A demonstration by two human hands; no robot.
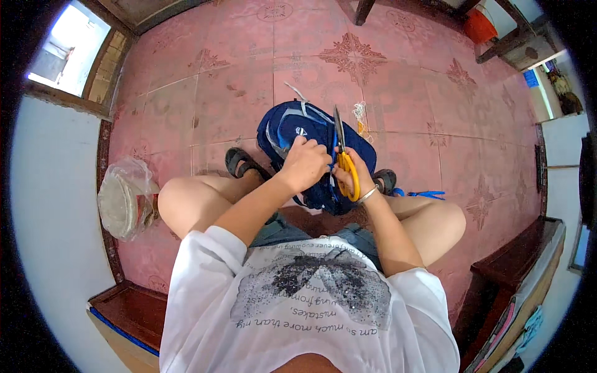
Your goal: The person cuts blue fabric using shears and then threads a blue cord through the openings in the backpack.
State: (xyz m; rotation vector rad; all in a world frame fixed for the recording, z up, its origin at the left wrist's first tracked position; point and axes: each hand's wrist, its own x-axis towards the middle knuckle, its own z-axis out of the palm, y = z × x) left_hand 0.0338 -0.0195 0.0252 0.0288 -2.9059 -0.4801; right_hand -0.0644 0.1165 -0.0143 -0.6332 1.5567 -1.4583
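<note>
A dark blue backpack (283, 127) lies on the floor between my feet, with lighter blue and grey trim. My left hand (306, 165) is closed over its middle, fingertips pinched together near its blue zip edge; what they pinch is too small to make out. Beside it, my right hand (359, 166) grips scissors (348, 177) with yellow handles, their dark blades together and pointing away from me. The right fingertips come close to the left ones at the bag, and a small whitish piece hangs just below them.
A bundle of white and yellow string (359, 115) lies just beyond the bag. To the right of my right sandal (385, 180) is a blue-handled tool (429, 194). At left stands a clear plastic bag (127, 199) with pale contents. A red bucket (480, 26) sits far right.
</note>
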